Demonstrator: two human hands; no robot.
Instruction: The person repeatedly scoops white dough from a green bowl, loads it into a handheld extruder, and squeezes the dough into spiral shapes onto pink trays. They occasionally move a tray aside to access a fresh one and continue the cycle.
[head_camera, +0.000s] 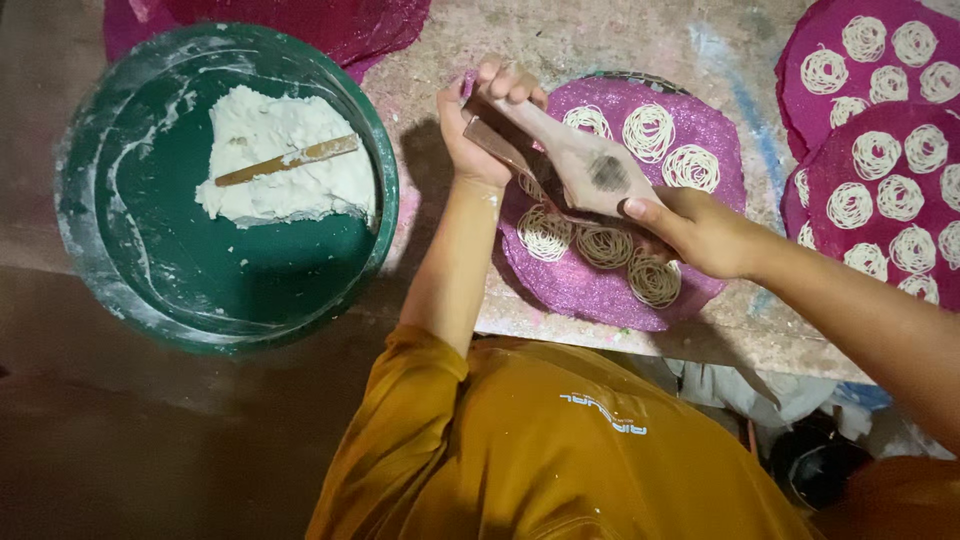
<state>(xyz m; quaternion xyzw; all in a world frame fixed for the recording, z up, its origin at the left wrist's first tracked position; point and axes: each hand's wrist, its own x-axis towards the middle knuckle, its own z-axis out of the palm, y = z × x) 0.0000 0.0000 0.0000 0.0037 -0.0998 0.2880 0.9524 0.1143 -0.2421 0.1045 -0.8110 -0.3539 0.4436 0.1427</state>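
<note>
My left hand (478, 125) grips one end of a wooden noodle press (575, 160), fingers curled over its top. At the other end, my right hand (700, 232) clasps the press handle. The press hangs over a round purple woven mat (705, 135) that carries several coiled nests of white noodle strands (650, 130). Part of the mat and some nests are hidden under the press and my hands.
A large green basin (110, 260) at the left holds a lump of white dough (275, 150) with a wooden stick (290, 160) lying on it. Two more purple mats (830, 110) with noodle coils overlap at the right. Another purple mat (330, 25) lies at the top.
</note>
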